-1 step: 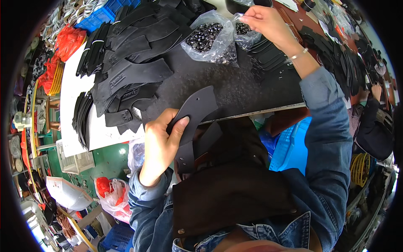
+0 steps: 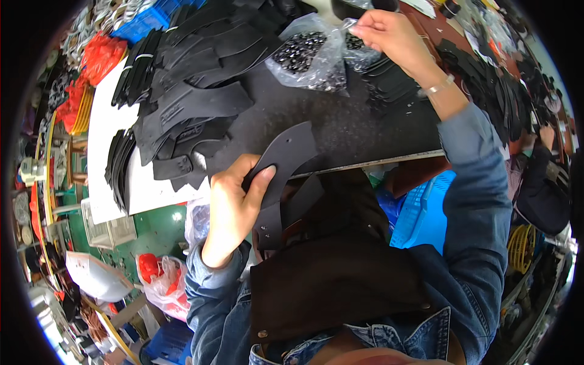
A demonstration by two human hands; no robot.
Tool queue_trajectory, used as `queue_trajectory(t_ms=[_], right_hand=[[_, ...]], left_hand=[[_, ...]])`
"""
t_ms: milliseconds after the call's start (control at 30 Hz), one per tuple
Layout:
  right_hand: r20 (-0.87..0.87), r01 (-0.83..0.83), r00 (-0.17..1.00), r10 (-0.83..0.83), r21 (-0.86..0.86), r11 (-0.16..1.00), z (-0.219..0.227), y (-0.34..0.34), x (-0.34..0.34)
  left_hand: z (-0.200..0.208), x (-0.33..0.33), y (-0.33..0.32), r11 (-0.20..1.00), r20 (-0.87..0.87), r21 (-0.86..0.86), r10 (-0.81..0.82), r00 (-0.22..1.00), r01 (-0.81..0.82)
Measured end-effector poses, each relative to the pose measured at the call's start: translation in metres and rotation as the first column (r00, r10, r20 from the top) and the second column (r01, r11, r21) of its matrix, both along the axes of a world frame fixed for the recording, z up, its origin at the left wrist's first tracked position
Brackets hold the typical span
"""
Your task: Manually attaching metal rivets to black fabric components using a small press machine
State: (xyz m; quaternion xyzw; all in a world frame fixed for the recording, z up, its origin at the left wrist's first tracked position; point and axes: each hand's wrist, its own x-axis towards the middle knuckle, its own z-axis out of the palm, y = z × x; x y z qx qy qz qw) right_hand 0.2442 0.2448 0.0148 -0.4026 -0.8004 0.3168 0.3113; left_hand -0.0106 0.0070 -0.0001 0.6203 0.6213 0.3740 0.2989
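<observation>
My left hand point(image 2: 234, 207) grips a curved black strap piece point(image 2: 281, 155) between thumb and fingers, just off the table's near edge. Small holes show in its upper end and small metal dots in its lower end. At the far side, the fingertips of my right hand point(image 2: 389, 36) pinch the rim of a small clear plastic bag point(image 2: 363, 58) with dark shiny bits inside. Beside it on the left sits a larger open plastic bag point(image 2: 307, 58), full of similar small shiny pieces, perhaps studs or rivets. Whether a piece is in my right fingertips cannot be made out.
Overlapping black cut pieces point(image 2: 194, 103) cover the table's left part, with tied bundles point(image 2: 137, 70) beside them. More black strips point(image 2: 395, 79) lie right of the bags. A blue plastic basket point(image 2: 423, 210) stands under the table edge. At far right another person's dark sleeve point(image 2: 538, 194) shows.
The view has shifted very slightly. Both hands keep nearly the same positions and grips, my right hand a touch farther right in the picture.
</observation>
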Motion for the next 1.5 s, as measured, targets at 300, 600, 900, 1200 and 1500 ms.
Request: queue_trajectory(t_ms=[300, 600, 900, 1200, 1500], right_hand=[[0.066, -0.034, 0.998, 0.017, 0.256, 0.966, 0.014, -0.080, -0.035], [0.207, -0.297, 0.946, 0.249, 0.252, 0.921, -0.010, -0.099, -0.044], [0.244, -0.361, 0.920, 0.308, 0.212, 0.908, -0.063, -0.112, -0.071], [-0.272, -0.310, 0.939, 0.211, -0.402, 0.862, -0.003, -0.133, -0.066], [-0.133, -0.308, 0.918, 0.373, 0.351, 0.884, 0.004, -0.161, -0.076]], left_hand=[[-0.013, 0.003, 0.020, 0.995, -0.005, 0.093, 0.035, 0.999, -0.034], [-0.042, 0.002, 0.031, 0.977, -0.099, 0.141, 0.171, 0.980, -0.157], [-0.032, -0.024, -0.013, 0.989, 0.081, 0.005, 0.147, 0.986, -0.148], [-0.022, -0.017, -0.017, 0.989, 0.204, 0.021, 0.142, 0.969, -0.149], [-0.001, -0.005, -0.020, 0.991, 0.161, 0.132, -0.017, 0.987, -0.005]])
